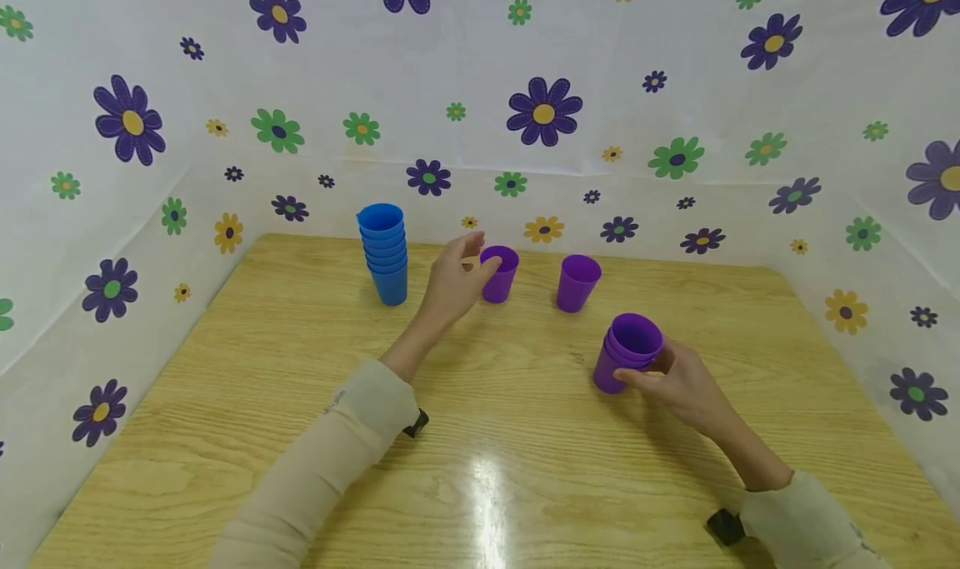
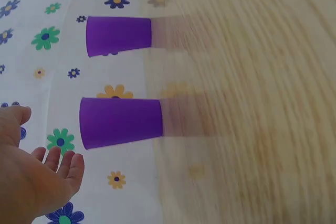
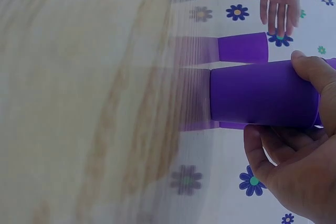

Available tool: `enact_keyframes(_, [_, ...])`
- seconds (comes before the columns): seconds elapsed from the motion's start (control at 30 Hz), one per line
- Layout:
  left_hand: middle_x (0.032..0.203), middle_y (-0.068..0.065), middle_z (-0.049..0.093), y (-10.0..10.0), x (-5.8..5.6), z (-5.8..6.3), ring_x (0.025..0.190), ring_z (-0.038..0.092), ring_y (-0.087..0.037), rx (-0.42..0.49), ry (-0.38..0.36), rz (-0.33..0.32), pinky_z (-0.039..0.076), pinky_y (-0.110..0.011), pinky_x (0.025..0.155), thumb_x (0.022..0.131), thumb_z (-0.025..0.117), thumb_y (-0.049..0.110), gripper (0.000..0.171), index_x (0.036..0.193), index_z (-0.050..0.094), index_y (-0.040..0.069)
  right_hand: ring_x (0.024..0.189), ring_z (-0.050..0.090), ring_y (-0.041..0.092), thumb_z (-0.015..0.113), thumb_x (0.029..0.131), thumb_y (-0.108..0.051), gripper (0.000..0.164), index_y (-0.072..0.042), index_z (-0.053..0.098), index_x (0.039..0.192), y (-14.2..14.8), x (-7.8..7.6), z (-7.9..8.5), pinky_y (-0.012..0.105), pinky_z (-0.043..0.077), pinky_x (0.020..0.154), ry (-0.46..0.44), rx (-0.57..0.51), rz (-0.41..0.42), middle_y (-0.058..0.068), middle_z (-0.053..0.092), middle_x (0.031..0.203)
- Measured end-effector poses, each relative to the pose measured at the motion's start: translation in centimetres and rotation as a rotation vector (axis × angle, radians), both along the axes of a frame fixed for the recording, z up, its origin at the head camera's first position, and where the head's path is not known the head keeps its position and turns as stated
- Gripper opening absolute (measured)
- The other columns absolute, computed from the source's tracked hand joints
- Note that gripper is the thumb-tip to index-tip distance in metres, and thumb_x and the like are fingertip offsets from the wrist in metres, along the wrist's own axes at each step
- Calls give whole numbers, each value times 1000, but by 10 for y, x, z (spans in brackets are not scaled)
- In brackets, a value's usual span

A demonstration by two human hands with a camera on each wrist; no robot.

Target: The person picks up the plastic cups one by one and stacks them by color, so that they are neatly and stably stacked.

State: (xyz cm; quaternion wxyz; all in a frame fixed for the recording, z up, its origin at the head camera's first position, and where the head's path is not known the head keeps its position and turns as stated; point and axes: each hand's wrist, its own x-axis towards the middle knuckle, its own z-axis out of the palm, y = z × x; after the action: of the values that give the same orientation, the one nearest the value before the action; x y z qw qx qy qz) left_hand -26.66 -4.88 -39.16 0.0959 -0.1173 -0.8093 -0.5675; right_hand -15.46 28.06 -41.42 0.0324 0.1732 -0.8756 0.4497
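My right hand (image 1: 690,386) grips a small stack of nested purple cups (image 1: 618,369) at the right of the table, thumb on the near side. In the right wrist view those cups (image 3: 257,95) stand between thumb and curled fingers, mouth up. My left hand (image 1: 456,284), fingers spread apart, hovers beside a single upright purple cup (image 1: 497,287), its thumb overlapping the rim in the head view. The left wrist view has this hand (image 2: 39,177) next to the nearer purple cup (image 2: 123,123) with nothing in its grasp. Another purple cup (image 1: 576,290) stands upright between the two hands.
A tall stack of nested blue cups (image 1: 390,282) stands at the back left, close to my left hand. Behind the wooden table (image 1: 495,402), a white cloth (image 1: 480,144) with flower prints hangs along the back and sides.
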Motion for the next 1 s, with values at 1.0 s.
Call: enact_keyframes(1.0, [160,-19,39,16,-30,-27,146,40,-35,-90,-251,-8,37,-48,118,93,80,27,86,159,31,2,102,66,3,80,91,-10,51,2,60,137,2,-1,-2,21,54,85,-3,-2,-11,17,72,120])
